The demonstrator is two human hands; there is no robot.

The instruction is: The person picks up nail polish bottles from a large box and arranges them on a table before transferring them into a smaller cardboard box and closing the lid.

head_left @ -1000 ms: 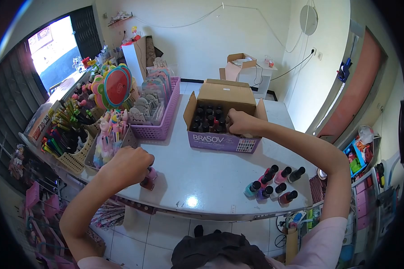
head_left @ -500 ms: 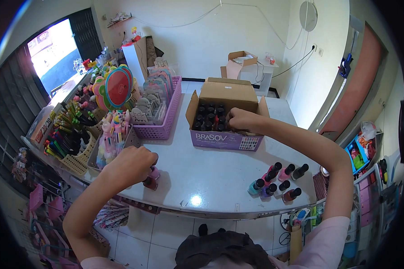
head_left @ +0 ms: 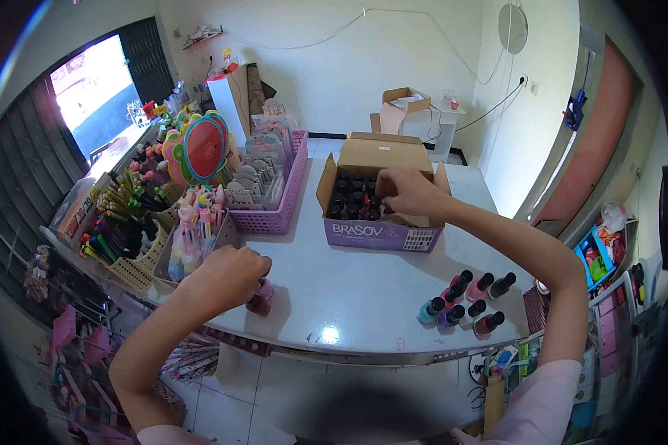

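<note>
My left hand (head_left: 236, 278) is closed at the left front of the white table, its fingers around the tops of small nail polish bottles. A pink nail polish bottle (head_left: 266, 289) and a dark red nail polish bottle (head_left: 258, 305) show below it, their caps hidden. My right hand (head_left: 408, 194) reaches over the open BRASOV carton (head_left: 378, 236), fingers bent down and pinched together. Its fingertips are partly hidden, so whatever they grip cannot be made out. Black-capped bottles (head_left: 355, 200) fill the carton's left part.
Several nail polish bottles, among them a teal one (head_left: 430, 310), stand near the table's right front edge. Left of the carton is a purple basket (head_left: 263, 222) of packaged goods. Baskets of pens (head_left: 137, 271) line the left side.
The view has shifted slightly, moving everything a little right. My right hand has risen slightly over the carton. My left hand stays by the same bottles.
</note>
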